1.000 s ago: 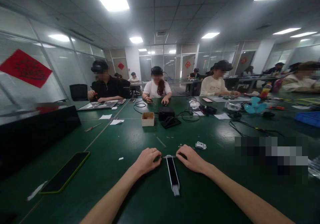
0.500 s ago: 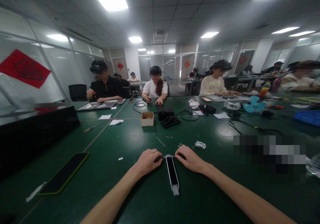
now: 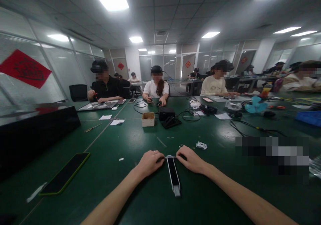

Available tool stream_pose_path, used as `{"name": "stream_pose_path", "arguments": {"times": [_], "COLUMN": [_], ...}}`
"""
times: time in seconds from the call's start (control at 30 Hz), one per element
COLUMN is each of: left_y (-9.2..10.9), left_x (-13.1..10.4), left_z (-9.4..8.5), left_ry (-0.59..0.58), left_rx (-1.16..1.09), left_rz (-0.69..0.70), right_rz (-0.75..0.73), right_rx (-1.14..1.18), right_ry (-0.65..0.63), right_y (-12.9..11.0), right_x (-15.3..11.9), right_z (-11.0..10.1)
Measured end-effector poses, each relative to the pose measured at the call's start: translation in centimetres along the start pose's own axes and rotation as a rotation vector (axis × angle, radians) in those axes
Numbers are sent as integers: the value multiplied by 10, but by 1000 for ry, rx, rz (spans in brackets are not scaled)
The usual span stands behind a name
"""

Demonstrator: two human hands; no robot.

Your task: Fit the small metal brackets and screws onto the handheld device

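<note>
A long, narrow white-framed piece (image 3: 174, 173) with a black middle and a grey near end lies on the green table, pointing towards me. Short ends of a thin rod seem to stick out on both sides of its far end. My left hand (image 3: 149, 161), with a ring on one finger, pinches at the left rod end. From the other side, my right hand (image 3: 192, 159) is closed at the right rod end, thumb and index finger together. Both pinch points are small and partly hidden by the fingers. Beyond my right hand lies a small silver bracket (image 3: 201, 145), with tiny loose rings (image 3: 181, 145) nearby.
To the left is a phone-like black slab with a green rim (image 3: 65, 174), and a screwdriver (image 3: 92, 128) farther off. Ahead stand a small cardboard box (image 3: 148, 119) and a black device (image 3: 167, 114) with cables. Blue fan blades (image 3: 255, 105) lie right. Several people work across the table.
My left hand has shifted slightly right, closer to the far end of the white-framed piece. My right hand has hardly moved.
</note>
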State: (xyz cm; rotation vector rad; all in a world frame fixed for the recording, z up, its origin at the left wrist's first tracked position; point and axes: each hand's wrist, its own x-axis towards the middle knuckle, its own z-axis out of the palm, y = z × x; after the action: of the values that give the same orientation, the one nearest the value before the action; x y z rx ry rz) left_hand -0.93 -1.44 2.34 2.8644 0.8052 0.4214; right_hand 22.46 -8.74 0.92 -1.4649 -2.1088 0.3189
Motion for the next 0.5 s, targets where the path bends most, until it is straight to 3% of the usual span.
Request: {"name": "stream_pose_path", "arguments": {"times": [0.5], "left_y": [1], "left_x": [-1], "left_z": [2], "left_ry": [0], "left_rx": [-39], "left_rz": [-10], "right_rz": [-4], "right_rx": [-20], "right_ry": [3], "right_y": [-5], "right_x": [1], "right_z": [-5]}}
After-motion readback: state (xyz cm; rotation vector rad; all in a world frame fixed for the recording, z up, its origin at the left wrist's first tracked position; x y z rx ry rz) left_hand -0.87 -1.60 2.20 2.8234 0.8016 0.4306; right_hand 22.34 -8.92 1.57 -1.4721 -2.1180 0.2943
